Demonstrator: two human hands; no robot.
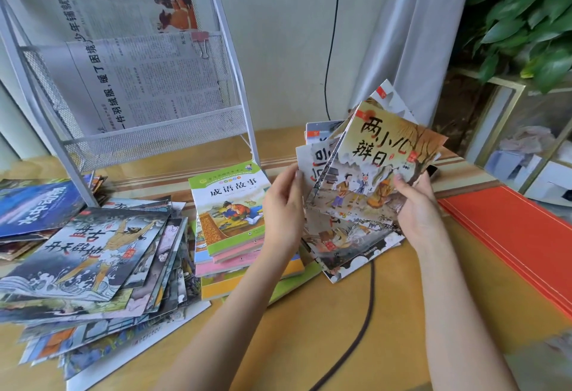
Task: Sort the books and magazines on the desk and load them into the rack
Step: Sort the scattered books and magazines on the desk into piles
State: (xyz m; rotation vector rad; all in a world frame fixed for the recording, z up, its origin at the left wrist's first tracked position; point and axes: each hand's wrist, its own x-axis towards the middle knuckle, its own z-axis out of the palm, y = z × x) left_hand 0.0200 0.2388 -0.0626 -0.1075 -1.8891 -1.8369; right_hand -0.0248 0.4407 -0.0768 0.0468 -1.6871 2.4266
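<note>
My left hand (pixel 283 205) and my right hand (pixel 416 202) hold a fanned bundle of thin picture books (pixel 371 158) upright above the desk, a yellow-toned cover with two children in front. More thin books lie under them (pixel 349 245). A stack of thicker books with a green-topped cover (pixel 230 205) sits in the middle. A wide spread of dark-covered picture books (pixel 93 254) lies at the left. The white mesh rack (pixel 154 140) stands at the back left with newspapers (pixel 133 81) in its tiers.
A blue book (pixel 37 208) lies at the far left by the rack's leg. Red folders (pixel 510 236) lie at the right desk edge. A dark cable (pixel 356 328) crosses the wooden desk. A curtain, a plant and a glass cabinet stand behind at right.
</note>
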